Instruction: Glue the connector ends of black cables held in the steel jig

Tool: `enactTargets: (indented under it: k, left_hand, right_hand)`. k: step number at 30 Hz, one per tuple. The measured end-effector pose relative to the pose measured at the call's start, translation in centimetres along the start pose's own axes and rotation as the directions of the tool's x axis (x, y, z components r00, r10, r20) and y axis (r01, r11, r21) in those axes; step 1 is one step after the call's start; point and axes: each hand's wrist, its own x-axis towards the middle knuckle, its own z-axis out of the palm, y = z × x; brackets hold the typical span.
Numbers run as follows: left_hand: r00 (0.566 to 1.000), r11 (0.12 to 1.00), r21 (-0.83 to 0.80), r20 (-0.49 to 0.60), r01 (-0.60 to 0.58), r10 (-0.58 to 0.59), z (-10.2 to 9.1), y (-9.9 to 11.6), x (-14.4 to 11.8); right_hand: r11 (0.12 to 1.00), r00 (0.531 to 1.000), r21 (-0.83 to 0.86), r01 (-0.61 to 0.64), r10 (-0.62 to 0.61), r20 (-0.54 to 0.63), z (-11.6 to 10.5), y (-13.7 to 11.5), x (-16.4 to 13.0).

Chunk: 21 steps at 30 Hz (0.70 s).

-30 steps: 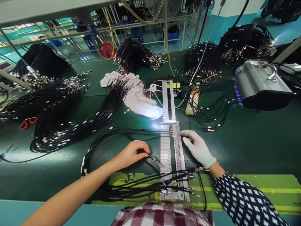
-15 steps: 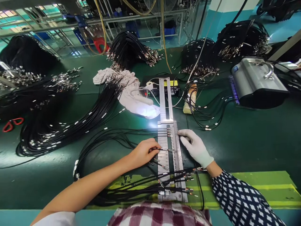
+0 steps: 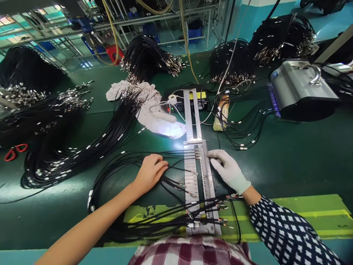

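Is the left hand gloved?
No, the left hand is bare, resting on black cables beside the metal fixture, while the right hand wears a white glove.

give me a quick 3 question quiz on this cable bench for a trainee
1. True or false: the right hand wears a white glove.
2. Which lies at the table's far left? A) red scissors B) a hammer C) a tape roll
3. Fill in: the bare left hand rests on black ____ beside the slotted metal fixture.

Key: 1 true. 2 A. 3 cables; the right hand's fingers lie flat on the fixture's right rail, and several cable ends sit across its slots.
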Motion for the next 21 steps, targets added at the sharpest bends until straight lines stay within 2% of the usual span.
enactTargets:
  k: [3, 7, 9, 14, 18, 21]
  left_hand:
    - [1.000, 1.000, 0.003, 0.004, -0.020, 0.020, 0.5, 0.4, 0.1]
    - [0.981, 0.977, -0.124, 0.069, -0.172, 0.181, 1.9, 2.3, 1.9]
    - [0.973, 0.960, -0.195, 0.068, -0.202, 0.219, 2.3, 2.9, 2.7]
    - [0.985, 0.929, -0.328, -0.040, -0.174, 0.170, 2.6, 2.9, 3.7]
    - [0.985, 0.915, -0.366, -0.047, -0.170, 0.164, 2.7, 2.7, 4.4]
    - [0.978, 0.913, -0.354, -0.023, -0.204, 0.209, 2.6, 2.5, 5.0]
  right_hand:
    - [1.000, 1.000, 0.002, 0.001, -0.001, 0.002, 0.1, 0.2, 0.0]
    - [1.000, 1.000, -0.011, -0.002, 0.002, 0.007, 0.0, 0.2, 0.0]
    - [1.000, 1.000, -0.019, -0.005, 0.005, 0.009, -0.1, 0.1, 0.0]
    - [1.000, 1.000, -0.026, -0.014, 0.014, 0.009, 0.0, 0.0, 0.0]
    - [0.999, 1.000, -0.027, -0.016, 0.016, 0.003, 0.0, -0.2, 0.1]
    - [0.999, 1.000, -0.035, -0.017, 0.017, 0.011, -0.1, -0.3, 0.1]
